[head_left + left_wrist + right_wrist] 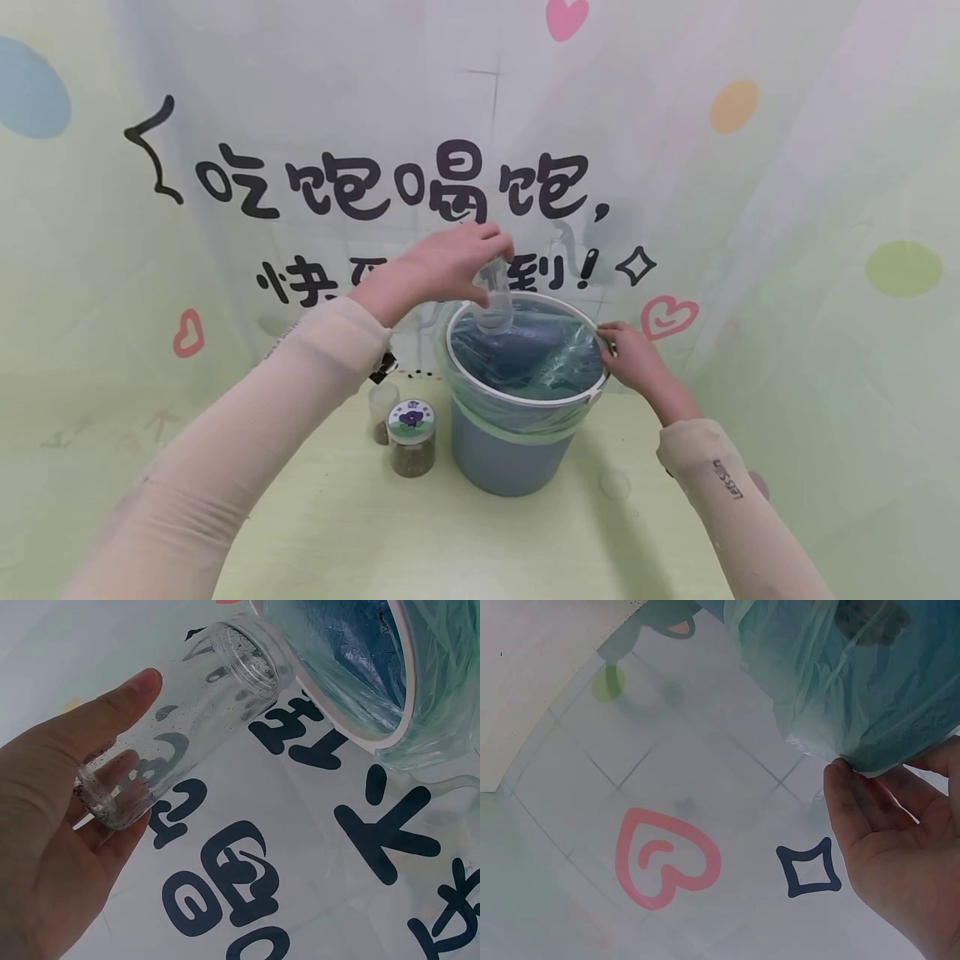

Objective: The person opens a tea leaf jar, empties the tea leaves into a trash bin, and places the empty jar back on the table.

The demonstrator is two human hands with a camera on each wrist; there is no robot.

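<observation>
In my left hand (442, 262) is a clear jar (497, 296), gripped near its base and tipped mouth down over the bin. The left wrist view shows the jar (202, 720) uncapped, with dark specks clinging inside and its mouth facing the bin rim (409, 667). Below it stands a blue-grey bin (510, 462) with a white rim, lined with a translucent green bag (562, 367). My right hand (637, 358) pinches the rim and bag at the right side. Up close, the right wrist view has those fingers (841, 799) against the green bag (817, 697).
Left of the bin stands a jar (412, 454) of dark contents with a printed lid, and a clear container (382, 404) with something dark at its bottom is behind it. A clear round lid (615, 483) lies on the table (360, 542) to the right. A printed curtain (337, 75) hangs behind.
</observation>
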